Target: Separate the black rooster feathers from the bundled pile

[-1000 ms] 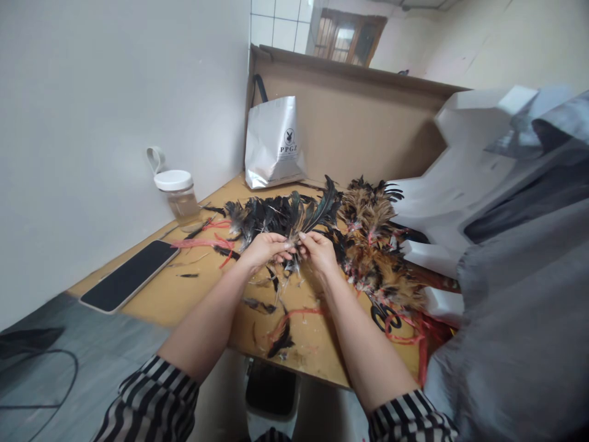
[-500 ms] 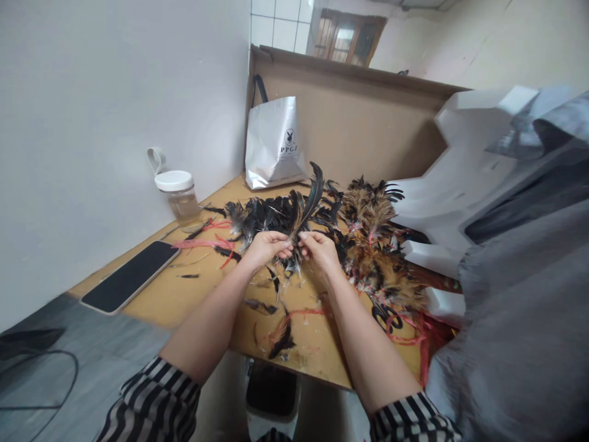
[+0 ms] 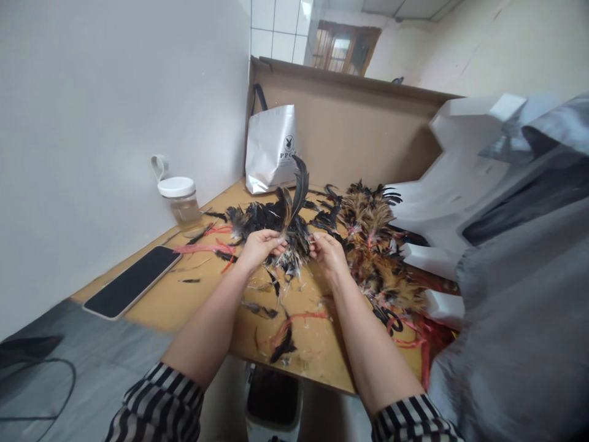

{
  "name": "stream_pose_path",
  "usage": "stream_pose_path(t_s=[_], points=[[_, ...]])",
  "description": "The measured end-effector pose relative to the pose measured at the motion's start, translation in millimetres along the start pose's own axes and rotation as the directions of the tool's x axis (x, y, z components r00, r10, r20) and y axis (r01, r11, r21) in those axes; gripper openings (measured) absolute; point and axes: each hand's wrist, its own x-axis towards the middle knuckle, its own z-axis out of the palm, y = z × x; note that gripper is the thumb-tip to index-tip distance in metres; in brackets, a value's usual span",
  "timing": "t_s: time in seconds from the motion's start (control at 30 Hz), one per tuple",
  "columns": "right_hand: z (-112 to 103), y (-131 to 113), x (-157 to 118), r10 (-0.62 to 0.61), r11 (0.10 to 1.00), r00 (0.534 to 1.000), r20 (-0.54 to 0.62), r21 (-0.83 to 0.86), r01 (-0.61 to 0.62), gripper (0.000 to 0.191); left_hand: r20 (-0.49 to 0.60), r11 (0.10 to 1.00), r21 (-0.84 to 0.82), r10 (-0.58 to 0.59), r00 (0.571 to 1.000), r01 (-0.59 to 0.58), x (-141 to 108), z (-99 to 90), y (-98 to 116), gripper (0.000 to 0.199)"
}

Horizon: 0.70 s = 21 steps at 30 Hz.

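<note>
My left hand point(image 3: 261, 250) pinches a few long dark feathers point(image 3: 300, 184) near their base, and their curved tips point upward. To its right, my right hand point(image 3: 327, 253) is closed with thumb and fingertips together; whatever it pinches is too small to make out. Behind and below the hands lies a pile of black feathers point(image 3: 262, 218) with pale, fluffy bases. Bundles of brown and black feathers point(image 3: 368, 215) bound with pink ties lie to the right of my right hand.
A phone point(image 3: 133, 281) and a lidded jar point(image 3: 184, 205) are at the left. A silver bag point(image 3: 271, 147) stands at the back. Pink plastic strips point(image 3: 207, 248) and loose feathers point(image 3: 283, 347) are scattered about. Black-handled scissors point(image 3: 389, 319) and white foam point(image 3: 446, 304) are at the right.
My hands have moved apart, the right one slightly rightward. The long feathers have shifted a little left with my left hand. The whole view has tilted slightly.
</note>
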Motion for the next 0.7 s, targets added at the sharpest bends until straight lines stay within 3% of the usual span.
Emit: stream_pose_path(t_s=[0.17,0.47,0.6,0.7], points=[[-11.6,-4.1,4.6,-0.006,0.979,1.0,-0.016,0.201,0.009,0.019,0.134,0.988,-0.119,-0.078,0.988,0.094,-5.7,-0.2,9.9,0.022],[-20.1,-5.7,7.2,-0.035,0.96,0.999,-0.03,0.277,0.042,0.014,0.012,0.901,-0.423,-0.095,0.995,0.091,5.5,-15.2,6.0,0.016],[-19.1,-12.4,0.0,-0.019,0.951,0.999,0.049,0.309,0.003,0.016,-0.006,0.879,-0.473,-0.081,0.997,0.069,7.9,-21.0,6.0,0.012],[-16.4,-18.2,-7.5,0.033,0.971,0.989,0.147,0.229,-0.067,0.019,-0.021,0.883,-0.463,-0.091,0.996,0.071,8.6,-22.5,6.1,0.012]])
